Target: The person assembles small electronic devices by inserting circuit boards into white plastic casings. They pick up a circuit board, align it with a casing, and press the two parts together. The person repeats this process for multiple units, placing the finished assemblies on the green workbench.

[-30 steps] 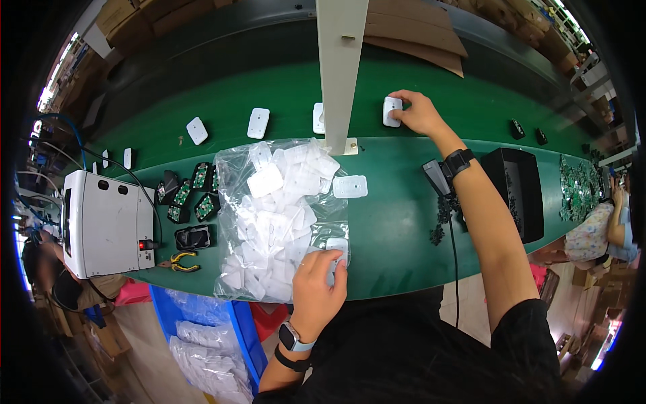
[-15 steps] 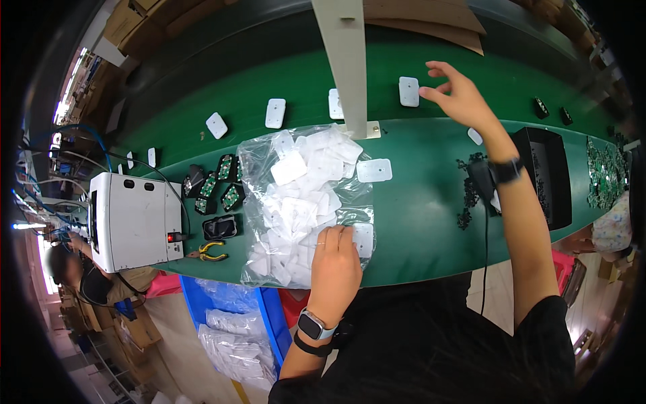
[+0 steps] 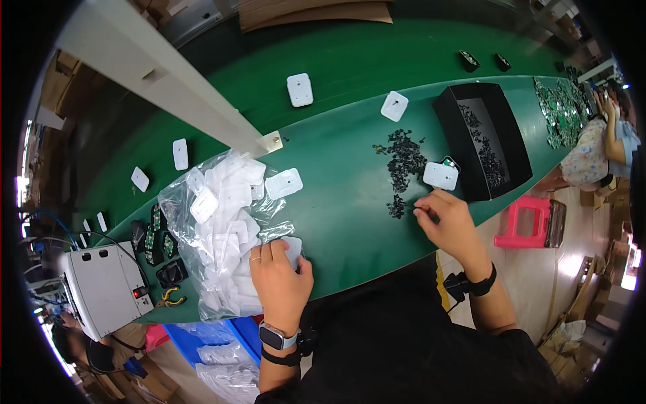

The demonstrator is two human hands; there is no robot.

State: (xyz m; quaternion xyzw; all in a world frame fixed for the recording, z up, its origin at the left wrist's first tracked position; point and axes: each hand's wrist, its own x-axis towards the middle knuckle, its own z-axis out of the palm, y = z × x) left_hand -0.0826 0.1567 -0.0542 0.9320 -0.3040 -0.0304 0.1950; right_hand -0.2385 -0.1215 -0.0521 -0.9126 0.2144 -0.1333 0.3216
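My left hand (image 3: pixel 279 279) rests at the near right edge of a clear plastic bag (image 3: pixel 175 209) heaped with white plastic covers (image 3: pixel 229 195). Its fingers lie forward, thumb apart, around a loose white cover (image 3: pixel 293 248) that they partly hide. My right hand (image 3: pixel 447 225) hovers near the table's front edge with thumb and forefinger parted. Its fingertips are just below a white cover (image 3: pixel 441 176) lying on a black housing, with a bit of green circuit board (image 3: pixel 449 161) showing behind. Whether they touch that cover I cannot tell.
Small black parts (image 3: pixel 402 165) are strewn beside a black open box (image 3: pixel 494 135). A grey post (image 3: pixel 168 81) rises from the table. White covers (image 3: pixel 299 90) lie on the green belt. Left are a white machine (image 3: pixel 108 286), yellow-handled pliers (image 3: pixel 173 297) and black housings (image 3: pixel 155 232).
My right hand has come back from the white piece on the far belt to the near right of the table. My left hand stays by the bag. The whole view has swung right.
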